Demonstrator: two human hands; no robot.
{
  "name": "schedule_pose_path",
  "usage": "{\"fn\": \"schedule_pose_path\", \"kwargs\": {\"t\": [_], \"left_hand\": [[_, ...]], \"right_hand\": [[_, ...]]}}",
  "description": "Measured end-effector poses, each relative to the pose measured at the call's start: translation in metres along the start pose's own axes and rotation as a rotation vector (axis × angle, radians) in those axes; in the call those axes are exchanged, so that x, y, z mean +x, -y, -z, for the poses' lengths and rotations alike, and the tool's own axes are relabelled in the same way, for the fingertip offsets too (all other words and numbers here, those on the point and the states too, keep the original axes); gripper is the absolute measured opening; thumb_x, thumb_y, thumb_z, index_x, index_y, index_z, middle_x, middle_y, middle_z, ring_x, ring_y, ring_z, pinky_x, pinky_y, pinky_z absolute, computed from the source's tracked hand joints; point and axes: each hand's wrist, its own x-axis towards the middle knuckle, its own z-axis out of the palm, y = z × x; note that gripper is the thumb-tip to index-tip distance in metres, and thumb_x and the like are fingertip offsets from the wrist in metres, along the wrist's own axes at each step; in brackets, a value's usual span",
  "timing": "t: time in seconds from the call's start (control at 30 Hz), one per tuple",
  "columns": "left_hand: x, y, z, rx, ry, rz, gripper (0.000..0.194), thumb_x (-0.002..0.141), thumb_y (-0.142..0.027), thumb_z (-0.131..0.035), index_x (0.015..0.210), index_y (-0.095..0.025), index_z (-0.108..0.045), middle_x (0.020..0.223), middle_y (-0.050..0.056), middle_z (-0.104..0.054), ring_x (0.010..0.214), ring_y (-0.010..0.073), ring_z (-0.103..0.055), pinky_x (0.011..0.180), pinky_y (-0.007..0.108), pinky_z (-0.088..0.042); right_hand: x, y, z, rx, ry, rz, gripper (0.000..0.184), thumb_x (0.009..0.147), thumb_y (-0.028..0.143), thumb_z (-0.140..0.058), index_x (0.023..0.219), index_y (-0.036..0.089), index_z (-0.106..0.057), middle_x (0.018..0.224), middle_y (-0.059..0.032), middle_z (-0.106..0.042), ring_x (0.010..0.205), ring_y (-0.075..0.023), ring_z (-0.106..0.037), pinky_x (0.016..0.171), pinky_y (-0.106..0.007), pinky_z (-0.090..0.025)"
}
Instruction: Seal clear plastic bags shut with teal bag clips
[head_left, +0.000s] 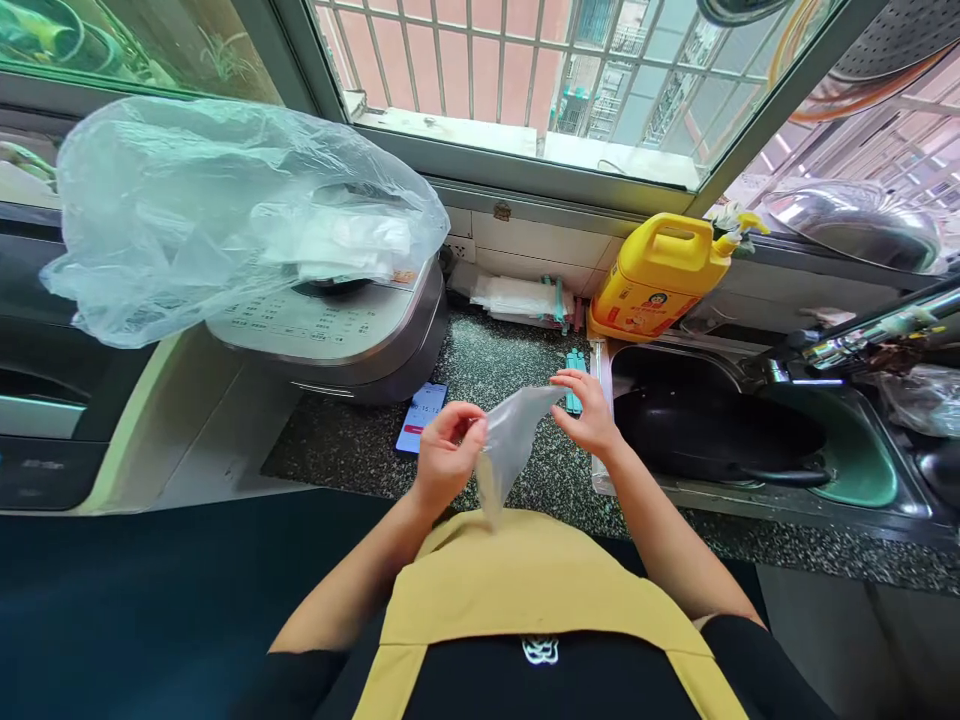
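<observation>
A small clear plastic bag (512, 440) is stretched in front of my apron, above the speckled counter. My left hand (448, 455) pinches its left edge between thumb and fingers. At its upper right corner, my right hand (589, 415) holds the bag with curved fingers; the exact contact there is hard to see. Just behind the right hand lie some teal sealing clips (575, 370). A phone (421, 418) with a lit screen rests on the counter left of the bag. Folded plastic bags (517, 298) with more teal clips lie against the wall.
A rice cooker (330, 335) stands at the left, with a large bag (225, 220) of plastic bags on top. Back right is a yellow jug (660, 275). The sink (862, 470) holds a black wok (720, 430), under a faucet (757, 372). A barred window runs behind.
</observation>
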Motion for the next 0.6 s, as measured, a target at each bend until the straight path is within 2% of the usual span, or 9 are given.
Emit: {"fn": "schedule_pose_path", "kwargs": {"t": [0.1, 0.17, 0.27, 0.37, 0.47, 0.6], "left_hand": [[0.008, 0.0, 0.014, -0.083, -0.038, 0.07, 0.008, 0.074, -0.025, -0.061, 0.072, -0.017, -0.059, 0.061, -0.003, -0.054, 0.05, 0.007, -0.045, 0.046, 0.017, -0.036], [0.011, 0.001, 0.02, -0.125, -0.072, 0.11, 0.011, 0.073, -0.027, -0.063, 0.071, -0.017, -0.06, 0.06, -0.003, -0.054, 0.049, 0.0066, -0.044, 0.045, 0.017, -0.036], [0.012, 0.005, 0.025, -0.154, -0.143, 0.16, 0.014, 0.072, -0.03, -0.065, 0.072, -0.016, -0.06, 0.059, -0.004, -0.053, 0.049, 0.006, -0.044, 0.045, 0.016, -0.035], [0.013, 0.011, 0.027, -0.173, -0.184, 0.207, 0.016, 0.07, -0.031, -0.066, 0.072, -0.016, -0.059, 0.057, -0.005, -0.052, 0.048, 0.0056, -0.043, 0.045, 0.016, -0.034], [0.014, 0.017, 0.024, -0.231, -0.178, 0.255, 0.018, 0.069, -0.032, -0.067, 0.072, -0.016, -0.058, 0.054, -0.005, -0.05, 0.045, 0.005, -0.041, 0.043, 0.016, -0.032], [0.014, 0.021, 0.015, -0.278, -0.144, 0.269, 0.019, 0.071, -0.032, -0.065, 0.076, -0.017, -0.056, 0.053, -0.006, -0.048, 0.043, 0.0049, -0.039, 0.041, 0.016, -0.031]], "right_hand": [[0.003, -0.014, -0.008, 0.243, 0.073, -0.138, 0.022, 0.071, 0.028, -0.063, 0.092, 0.023, -0.064, 0.109, -0.0076, -0.064, 0.109, -0.0252, -0.055, 0.097, -0.046, -0.04], [0.003, -0.016, -0.017, 0.457, 0.083, -0.252, 0.015, 0.071, 0.034, -0.064, 0.078, 0.021, -0.062, 0.101, -0.0066, -0.066, 0.099, -0.0226, -0.059, 0.089, -0.041, -0.044], [-0.002, -0.011, -0.028, 0.703, 0.004, -0.413, 0.024, 0.069, 0.042, -0.067, 0.07, 0.02, -0.059, 0.085, -0.0035, -0.067, 0.079, -0.0168, -0.06, 0.074, -0.032, -0.047], [-0.011, -0.002, -0.03, 0.776, -0.118, -0.494, 0.028, 0.065, 0.044, -0.071, 0.07, 0.02, -0.058, 0.068, 0.0009, -0.064, 0.064, -0.0122, -0.055, 0.064, -0.027, -0.044], [-0.019, 0.005, -0.021, 0.812, -0.223, -0.521, 0.03, 0.065, 0.045, -0.071, 0.069, 0.02, -0.054, 0.057, 0.0046, -0.057, 0.052, -0.0096, -0.05, 0.056, -0.024, -0.041], [-0.027, 0.015, -0.004, 0.832, -0.255, -0.536, 0.031, 0.066, 0.044, -0.072, 0.068, 0.02, -0.052, 0.05, 0.007, -0.05, 0.043, -0.0077, -0.044, 0.046, -0.022, -0.036]]}}
